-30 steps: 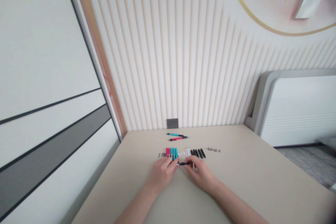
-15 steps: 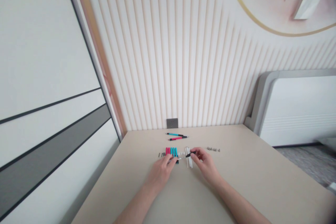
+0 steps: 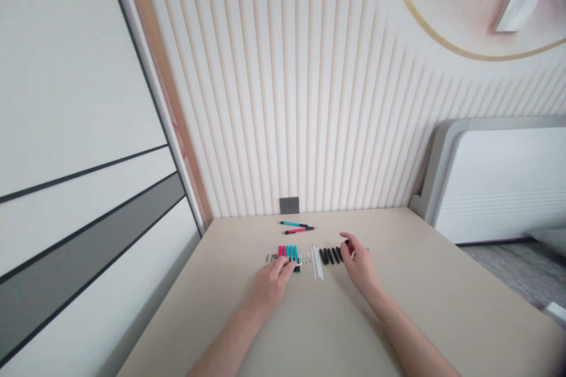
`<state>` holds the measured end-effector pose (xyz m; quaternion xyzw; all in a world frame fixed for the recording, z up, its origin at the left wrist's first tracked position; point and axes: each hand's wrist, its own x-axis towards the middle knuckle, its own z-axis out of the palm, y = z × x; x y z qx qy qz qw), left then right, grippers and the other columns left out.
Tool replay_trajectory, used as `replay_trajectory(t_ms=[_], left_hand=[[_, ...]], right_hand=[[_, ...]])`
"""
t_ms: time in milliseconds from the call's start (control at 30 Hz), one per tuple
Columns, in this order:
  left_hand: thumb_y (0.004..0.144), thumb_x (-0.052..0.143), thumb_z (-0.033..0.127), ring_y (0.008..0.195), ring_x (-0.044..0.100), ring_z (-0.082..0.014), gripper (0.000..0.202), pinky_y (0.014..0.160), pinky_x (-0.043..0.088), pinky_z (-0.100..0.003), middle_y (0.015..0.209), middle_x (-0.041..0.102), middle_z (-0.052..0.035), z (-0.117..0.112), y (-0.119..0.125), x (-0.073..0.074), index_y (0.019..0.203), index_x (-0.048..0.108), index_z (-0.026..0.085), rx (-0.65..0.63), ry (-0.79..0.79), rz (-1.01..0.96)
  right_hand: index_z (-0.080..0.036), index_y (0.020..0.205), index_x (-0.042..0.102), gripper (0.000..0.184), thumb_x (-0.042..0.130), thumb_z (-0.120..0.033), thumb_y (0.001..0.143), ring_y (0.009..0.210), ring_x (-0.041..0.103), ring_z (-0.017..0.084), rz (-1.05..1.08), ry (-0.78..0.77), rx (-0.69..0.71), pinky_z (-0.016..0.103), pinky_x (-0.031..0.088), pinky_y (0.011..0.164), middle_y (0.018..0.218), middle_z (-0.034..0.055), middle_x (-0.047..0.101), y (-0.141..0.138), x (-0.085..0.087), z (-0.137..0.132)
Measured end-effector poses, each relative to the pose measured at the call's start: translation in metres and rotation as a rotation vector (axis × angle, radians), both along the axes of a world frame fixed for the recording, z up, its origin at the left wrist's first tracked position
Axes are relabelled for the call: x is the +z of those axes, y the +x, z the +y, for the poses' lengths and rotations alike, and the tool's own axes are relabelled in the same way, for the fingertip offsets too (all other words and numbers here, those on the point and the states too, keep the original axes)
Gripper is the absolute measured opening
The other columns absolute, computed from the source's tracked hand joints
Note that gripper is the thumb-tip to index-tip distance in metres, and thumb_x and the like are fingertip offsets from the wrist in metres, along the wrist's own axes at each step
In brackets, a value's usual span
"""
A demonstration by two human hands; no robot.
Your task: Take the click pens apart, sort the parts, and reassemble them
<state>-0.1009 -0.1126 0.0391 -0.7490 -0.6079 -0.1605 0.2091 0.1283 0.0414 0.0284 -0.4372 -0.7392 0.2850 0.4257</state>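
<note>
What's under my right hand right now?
Your right hand covers the right end of the row of black parts, fingertips at the last piece. Anything beneath the palm is hidden.

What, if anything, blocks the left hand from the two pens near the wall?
Likely nothing, so yes: the left hand rests at the coloured barrels, and past them only bare table lies before the two pens.

Beige table [image 3: 442, 306], standing against ribbed white wall panelling [image 3: 309, 100]. Grey socket plate [image 3: 289, 205] at the foot of the panelling. Just in front, lying side by side: teal pen [image 3: 293, 224] and pink pen [image 3: 299, 230]. At right, white cabinet [image 3: 508, 182] with grey surround. At left, white panel [image 3: 79, 100] crossed by a grey stripe. Above, gold-rimmed round picture [image 3: 477, 6].
</note>
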Motion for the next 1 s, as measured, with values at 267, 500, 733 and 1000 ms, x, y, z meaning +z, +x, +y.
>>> replay_trajectory(t_ms=[267, 500, 733, 1000], left_hand=[[0.089, 0.043, 0.001, 0.083, 0.064, -0.0172, 0.039, 0.075, 0.057, -0.031, 0.105, 0.06, -0.0056, -0.001, 0.002, 0.002, 0.119, 0.055, 0.021, -0.004, -0.045, -0.007], [0.087, 0.046, 0.0, 0.082, 0.065, -0.0176, 0.038, 0.074, 0.057, -0.032, 0.103, 0.06, -0.0054, -0.001, 0.002, 0.003, 0.117, 0.057, 0.02, -0.002, -0.04, 0.012], [0.088, 0.045, 0.0, 0.084, 0.065, -0.0175, 0.038, 0.075, 0.057, -0.032, 0.104, 0.061, -0.0059, 0.0, 0.002, 0.002, 0.116, 0.058, 0.02, -0.007, -0.049, 0.03], [0.091, 0.046, 0.008, 0.085, 0.065, -0.0184, 0.034, 0.077, 0.057, -0.031, 0.102, 0.062, -0.0065, -0.002, 0.007, 0.004, 0.12, 0.059, 0.021, -0.112, -0.05, 0.02]], right_hand=[[-0.024, 0.103, 0.061, 0.023, 0.047, -0.036, 0.09, 0.071, 0.061, 0.021, -0.414, 0.074, -0.081, 0.029, 0.037, 0.061, 0.079, 0.0053, 0.067, 0.019, -0.008, 0.016], [-0.023, 0.118, 0.059, 0.029, 0.045, -0.031, 0.093, 0.08, 0.064, 0.022, -0.448, 0.1, -0.027, 0.029, 0.04, 0.067, 0.087, 0.0079, 0.07, 0.018, -0.013, 0.015], [-0.021, 0.106, 0.065, 0.026, 0.044, -0.029, 0.093, 0.085, 0.063, 0.023, -0.362, 0.126, 0.003, 0.033, 0.043, 0.076, 0.089, 0.0097, 0.069, 0.013, -0.001, 0.005], [-0.023, 0.107, 0.069, 0.025, 0.049, -0.033, 0.094, 0.096, 0.059, 0.023, -0.198, 0.277, 0.547, 0.037, 0.044, 0.087, 0.102, 0.0091, 0.067, -0.014, 0.026, -0.05]])
